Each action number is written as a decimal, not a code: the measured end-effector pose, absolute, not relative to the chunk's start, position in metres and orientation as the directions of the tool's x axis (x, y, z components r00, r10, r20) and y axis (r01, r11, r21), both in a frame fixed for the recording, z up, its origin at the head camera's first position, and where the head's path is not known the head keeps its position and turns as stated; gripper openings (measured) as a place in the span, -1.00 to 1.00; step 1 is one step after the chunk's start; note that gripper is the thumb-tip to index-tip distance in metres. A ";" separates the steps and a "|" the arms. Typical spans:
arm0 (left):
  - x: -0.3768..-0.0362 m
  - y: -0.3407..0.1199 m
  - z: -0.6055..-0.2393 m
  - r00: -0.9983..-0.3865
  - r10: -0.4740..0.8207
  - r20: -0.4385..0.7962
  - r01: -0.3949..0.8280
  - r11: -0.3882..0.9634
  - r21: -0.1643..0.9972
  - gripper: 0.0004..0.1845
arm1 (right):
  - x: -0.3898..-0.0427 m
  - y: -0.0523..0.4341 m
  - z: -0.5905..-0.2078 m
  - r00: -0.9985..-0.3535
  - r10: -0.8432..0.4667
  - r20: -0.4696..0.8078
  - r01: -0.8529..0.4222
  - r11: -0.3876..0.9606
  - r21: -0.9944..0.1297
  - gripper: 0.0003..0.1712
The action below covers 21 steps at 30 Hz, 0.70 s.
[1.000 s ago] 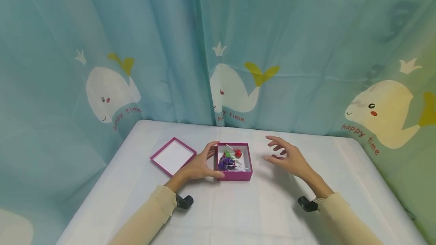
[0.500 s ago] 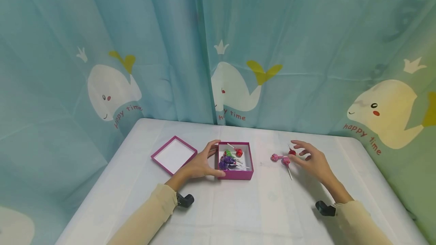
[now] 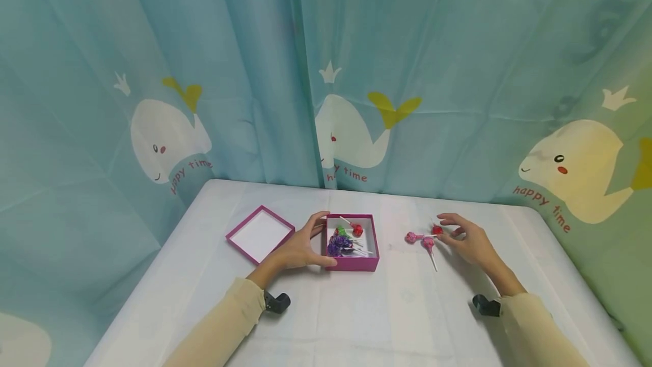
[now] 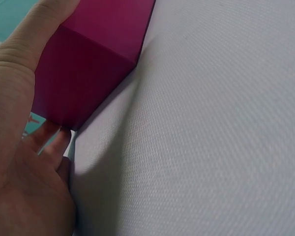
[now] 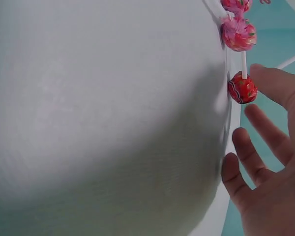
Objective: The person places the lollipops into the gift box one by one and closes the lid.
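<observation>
An open magenta box (image 3: 351,264) with a white inside holds several wrapped lollipops (image 3: 340,244), purple, green and red. My left hand (image 3: 299,249) grips its left side, thumb at the front wall and fingers round the back. The left wrist view shows the thumb along the magenta wall (image 4: 81,73). To the right, my right hand (image 3: 471,245) reaches to a red lollipop (image 5: 243,88), thumb and fingers apart around its head; whether they touch it is unclear. Two pink lollipops (image 3: 428,243) lie just left of that hand.
The magenta box lid (image 3: 260,235), white inside up, lies left of the box, behind the left forearm. A white cloth covers the table (image 3: 377,321). A blue-green curtain (image 3: 458,72) with whale prints hangs along the table's far edge.
My right hand has moved right, away from the box, uncovering the pink lollipops, and come to the red one. In the last half second it barely shifts. The left hand stays on the box.
</observation>
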<state>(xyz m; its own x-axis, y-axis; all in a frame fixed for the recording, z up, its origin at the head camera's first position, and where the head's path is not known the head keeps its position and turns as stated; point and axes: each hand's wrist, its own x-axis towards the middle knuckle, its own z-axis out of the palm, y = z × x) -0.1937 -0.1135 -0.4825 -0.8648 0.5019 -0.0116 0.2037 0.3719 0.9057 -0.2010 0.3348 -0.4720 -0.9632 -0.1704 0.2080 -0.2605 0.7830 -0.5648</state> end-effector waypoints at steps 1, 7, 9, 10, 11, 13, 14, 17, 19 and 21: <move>-0.194 -0.113 -0.482 -0.865 0.502 -0.014 0.202 0.371 0.906 0.28 | -0.202 0.335 -0.472 -0.967 -0.173 0.186 -0.250 0.787 -0.565 -0.42; -0.195 -0.114 -0.482 -0.865 0.502 -0.015 0.199 0.371 0.907 0.28 | -0.205 0.335 -0.474 -0.978 -0.173 0.120 -0.211 0.806 -0.554 -0.50; -0.195 -0.114 -0.482 -0.866 0.500 -0.015 0.200 0.373 0.906 0.28 | -0.206 0.335 -0.476 -0.978 -0.168 0.126 -0.209 0.804 -0.557 -0.52; -0.195 -0.114 -0.482 -0.867 0.499 -0.016 0.199 0.375 0.905 0.28 | -0.207 0.334 -0.476 -0.977 -0.171 0.127 -0.212 0.803 -0.558 -0.53; -0.194 -0.114 -0.482 -0.867 0.498 -0.016 0.199 0.375 0.905 0.27 | -0.207 0.334 -0.477 -0.977 -0.170 0.128 -0.212 0.803 -0.557 -0.54; -0.193 -0.114 -0.482 -0.868 0.496 -0.018 0.197 0.377 0.905 0.27 | -0.208 0.333 -0.478 -0.979 -0.162 0.124 -0.204 0.804 -0.559 -0.56; -0.193 -0.114 -0.482 -0.868 0.496 -0.018 0.197 0.377 0.905 0.27 | -0.209 0.333 -0.479 -0.980 -0.156 0.121 -0.197 0.803 -0.562 -0.56; -0.192 -0.113 -0.482 -0.870 0.494 -0.018 0.196 0.378 0.905 0.27 | -0.209 0.332 -0.480 -0.983 -0.145 0.115 -0.185 0.805 -0.563 -0.57; -0.192 -0.113 -0.482 -0.870 0.492 -0.016 0.197 0.378 0.904 0.26 | -0.209 0.332 -0.481 -0.984 -0.137 0.117 -0.179 0.806 -0.564 -0.58; -0.192 -0.113 -0.482 -0.871 0.492 -0.016 0.197 0.379 0.904 0.26 | -0.208 0.332 -0.481 -0.983 -0.136 0.121 -0.181 0.810 -0.558 -0.60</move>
<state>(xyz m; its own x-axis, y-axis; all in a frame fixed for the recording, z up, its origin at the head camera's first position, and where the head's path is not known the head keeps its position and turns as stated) -0.1918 -0.1125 -0.4825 -0.8706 0.4917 -0.0158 0.1974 0.3787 0.9042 -0.2078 0.3318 -0.4807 -0.9833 -0.1360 0.1207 -0.1805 0.8098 -0.5582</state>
